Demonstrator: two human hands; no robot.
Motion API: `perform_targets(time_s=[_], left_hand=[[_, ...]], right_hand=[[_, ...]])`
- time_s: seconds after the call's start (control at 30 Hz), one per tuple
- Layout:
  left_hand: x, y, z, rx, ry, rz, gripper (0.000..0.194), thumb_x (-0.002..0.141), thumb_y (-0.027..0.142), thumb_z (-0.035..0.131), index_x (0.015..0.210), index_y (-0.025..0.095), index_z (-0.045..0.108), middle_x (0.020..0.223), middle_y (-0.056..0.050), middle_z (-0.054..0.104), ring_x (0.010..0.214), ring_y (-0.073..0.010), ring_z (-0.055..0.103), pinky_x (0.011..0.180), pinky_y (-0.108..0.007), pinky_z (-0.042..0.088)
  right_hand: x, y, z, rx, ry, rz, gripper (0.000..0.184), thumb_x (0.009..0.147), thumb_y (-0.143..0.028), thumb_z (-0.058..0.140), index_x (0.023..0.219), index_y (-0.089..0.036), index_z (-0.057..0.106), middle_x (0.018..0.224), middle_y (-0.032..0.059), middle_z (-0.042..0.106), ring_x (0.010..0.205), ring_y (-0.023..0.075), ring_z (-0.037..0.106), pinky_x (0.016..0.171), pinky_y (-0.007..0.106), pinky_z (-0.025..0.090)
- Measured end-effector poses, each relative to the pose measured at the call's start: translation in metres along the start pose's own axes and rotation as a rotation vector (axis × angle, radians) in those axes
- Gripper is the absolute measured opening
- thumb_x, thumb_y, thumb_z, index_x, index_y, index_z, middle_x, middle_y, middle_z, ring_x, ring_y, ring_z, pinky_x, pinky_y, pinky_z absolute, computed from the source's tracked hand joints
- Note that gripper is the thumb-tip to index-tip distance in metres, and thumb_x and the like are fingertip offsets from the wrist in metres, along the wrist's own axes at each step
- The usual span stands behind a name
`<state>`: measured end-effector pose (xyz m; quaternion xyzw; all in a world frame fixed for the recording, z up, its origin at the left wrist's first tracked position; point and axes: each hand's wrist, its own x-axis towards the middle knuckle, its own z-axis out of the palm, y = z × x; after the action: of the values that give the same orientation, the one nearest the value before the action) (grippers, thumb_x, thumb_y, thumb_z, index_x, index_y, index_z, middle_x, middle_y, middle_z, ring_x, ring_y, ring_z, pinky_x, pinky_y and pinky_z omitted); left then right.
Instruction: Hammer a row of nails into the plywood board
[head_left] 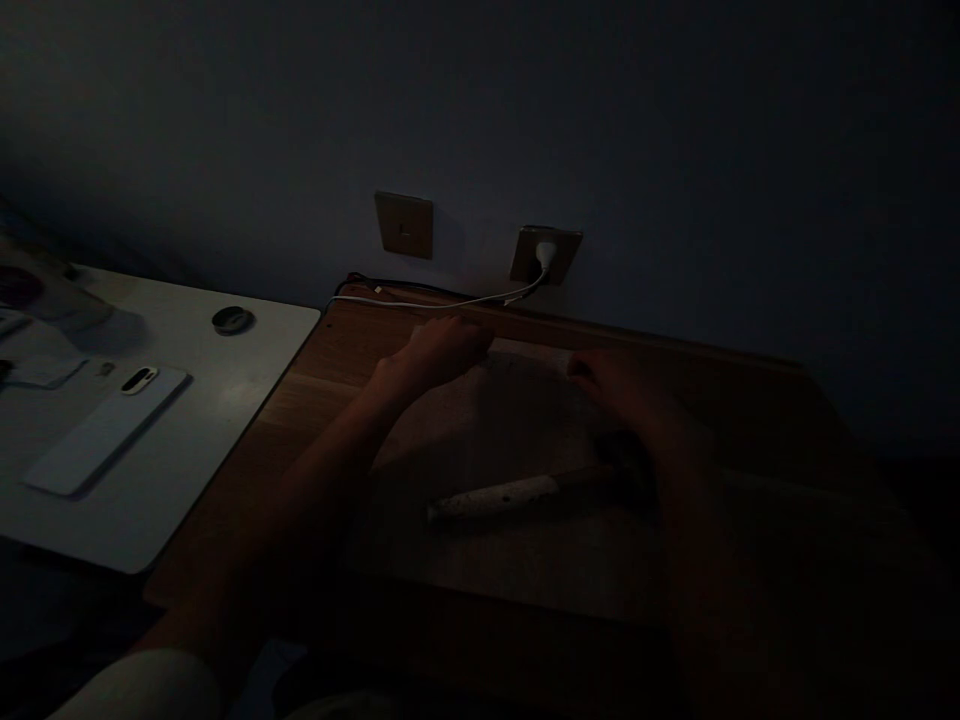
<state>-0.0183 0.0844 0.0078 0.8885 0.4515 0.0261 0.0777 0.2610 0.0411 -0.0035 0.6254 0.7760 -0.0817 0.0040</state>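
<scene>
In the dim head view, a flat pale board or sheet point(510, 560) lies on a wooden tabletop point(307, 375). Around its far left corner, my left hand point(448, 345) is closed, its fingers curled and turned down. My right hand point(604, 382) is closed by the far right corner, with its fingers bent inward. Whether the fingers pinch the sheet's edge is too dark to tell. On the sheet lies a hammer point(499, 497), its pale, worn handle pointing left. The dark hammer head sits beside my right wrist, partly lost in shadow.
A white table point(247, 400) adjoins on the left, bearing a white phone point(105, 430) and a small round dark container point(233, 320). Behind, the wall has a blank-looking plate point(405, 224) and an outlet with a white plug point(545, 254). Cables point(420, 303) run along the back edge.
</scene>
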Motion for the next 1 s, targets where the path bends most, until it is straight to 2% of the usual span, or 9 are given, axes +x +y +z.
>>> perform_targets(time_s=[0.3, 0.53, 0.7, 0.83, 0.9, 1.0], left_hand=[[0.0, 0.003, 0.002, -0.072, 0.01, 0.102, 0.025, 0.099, 0.012, 0.051, 0.099, 0.016, 0.076, 0.103, -0.011, 0.078, 0.085, -0.0196, 0.068, 0.071, -0.028, 0.044], [0.004, -0.004, 0.006, -0.128, 0.028, 0.14, 0.025, 0.096, 0.007, 0.053, 0.091, 0.015, 0.075, 0.097, -0.008, 0.076, 0.081, -0.0176, 0.066, 0.07, -0.027, 0.042], [0.003, -0.002, 0.005, -0.214, 0.044, 0.173, 0.024, 0.093, 0.004, 0.056, 0.086, 0.016, 0.075, 0.089, -0.006, 0.076, 0.076, -0.0152, 0.065, 0.07, -0.026, 0.043], [0.001, 0.002, 0.0, -0.298, -0.019, 0.201, 0.021, 0.091, 0.003, 0.059, 0.086, 0.015, 0.075, 0.086, -0.004, 0.076, 0.075, -0.0141, 0.067, 0.069, -0.026, 0.042], [0.0, 0.005, -0.001, -0.326, -0.082, 0.233, 0.019, 0.091, 0.004, 0.061, 0.089, 0.016, 0.076, 0.087, -0.003, 0.077, 0.077, -0.0138, 0.068, 0.07, -0.025, 0.043], [-0.002, 0.009, -0.003, -0.345, -0.19, 0.258, 0.02, 0.089, 0.004, 0.064, 0.093, 0.018, 0.078, 0.089, -0.001, 0.079, 0.079, -0.0137, 0.07, 0.073, -0.024, 0.045]], right_hand=[[-0.001, -0.004, -0.004, 0.022, 0.07, -0.042, 0.022, 0.09, -0.007, 0.06, 0.097, -0.021, 0.076, 0.107, 0.011, 0.08, 0.103, 0.0271, 0.073, 0.092, 0.037, 0.052], [-0.003, -0.008, -0.006, 0.087, 0.093, -0.031, 0.018, 0.087, -0.009, 0.064, 0.092, -0.022, 0.074, 0.102, 0.0084, 0.079, 0.096, 0.0259, 0.073, 0.083, 0.033, 0.051], [-0.004, -0.01, -0.004, 0.102, 0.106, -0.048, 0.017, 0.088, -0.008, 0.063, 0.09, -0.022, 0.073, 0.099, 0.0086, 0.078, 0.094, 0.0257, 0.072, 0.084, 0.034, 0.05], [-0.005, -0.012, -0.01, 0.126, 0.058, -0.059, 0.015, 0.088, -0.01, 0.064, 0.089, -0.023, 0.073, 0.098, 0.0075, 0.078, 0.093, 0.0251, 0.072, 0.083, 0.033, 0.051], [-0.007, -0.015, -0.014, 0.172, -0.004, -0.055, 0.014, 0.089, -0.012, 0.066, 0.092, -0.023, 0.073, 0.098, 0.0069, 0.079, 0.091, 0.0244, 0.073, 0.081, 0.032, 0.051], [-0.011, -0.026, -0.017, 0.263, -0.094, -0.105, 0.022, 0.086, -0.008, 0.065, 0.101, -0.02, 0.075, 0.104, 0.0076, 0.08, 0.095, 0.0234, 0.074, 0.084, 0.03, 0.052]])
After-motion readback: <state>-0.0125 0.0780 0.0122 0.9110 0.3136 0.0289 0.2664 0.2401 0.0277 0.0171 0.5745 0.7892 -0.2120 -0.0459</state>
